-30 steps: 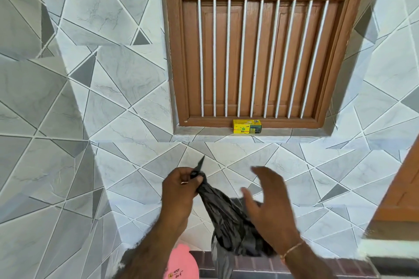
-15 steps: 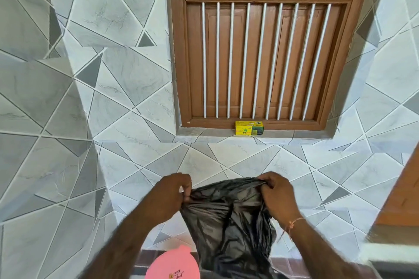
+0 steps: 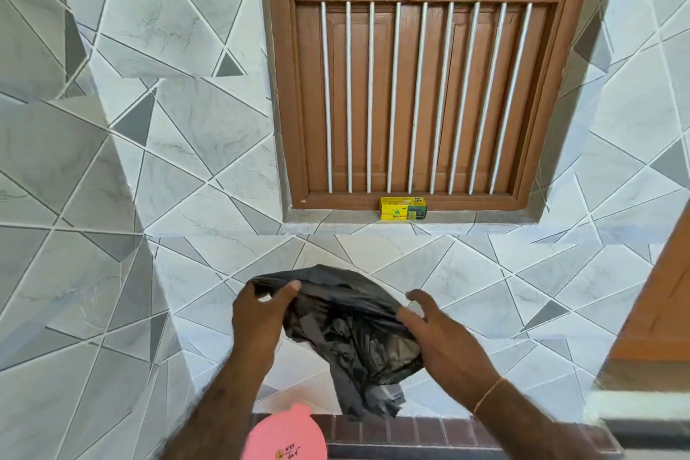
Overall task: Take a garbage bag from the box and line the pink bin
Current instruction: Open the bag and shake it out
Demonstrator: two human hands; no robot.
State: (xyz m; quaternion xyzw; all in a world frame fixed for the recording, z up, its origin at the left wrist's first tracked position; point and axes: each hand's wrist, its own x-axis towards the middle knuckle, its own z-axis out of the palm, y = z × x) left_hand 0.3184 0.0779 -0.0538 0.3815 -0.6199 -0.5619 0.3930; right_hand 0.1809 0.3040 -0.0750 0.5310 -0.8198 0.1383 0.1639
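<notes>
Our left hand still pinches the bag, but our right hand has let go, fingers spread against it: mouth opening, bin not yet lined.

Left hand pinches black garbage bag; right hand touches it

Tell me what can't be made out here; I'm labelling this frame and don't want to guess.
Head view:
- Pink plastic bin: cut off by the bottom edge; only its top shows.
- Crumpled black plastic garbage bag: its mouth is lost in folds.
- Small yellow cardboard box on the sill: print too small to read.
</notes>
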